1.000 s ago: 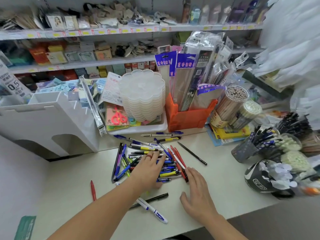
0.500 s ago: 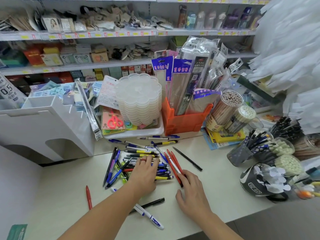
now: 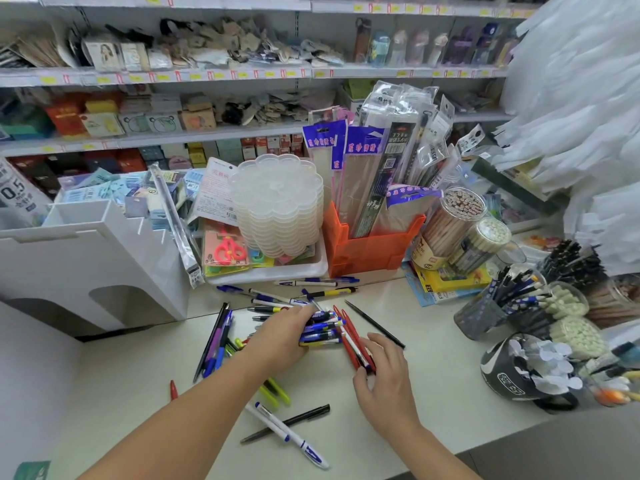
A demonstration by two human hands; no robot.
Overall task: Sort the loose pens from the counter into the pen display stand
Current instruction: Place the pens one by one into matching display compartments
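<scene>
Since the earlier frames, left hand (image 3: 282,339) has gathered a bundle of blue pens (image 3: 320,329) and now grasps it, fingers curled over the top, on the counter (image 3: 450,386). Right hand (image 3: 384,379) rests just beside, fingertips pinching the near ends of two red pens (image 3: 349,336). Near the forearms lie one white-and-blue pen (image 3: 289,433), one black pen (image 3: 298,419) and two yellow highlighters (image 3: 275,393). One white display stand (image 3: 104,251) sits rear-left, well apart from the bundle.
</scene>
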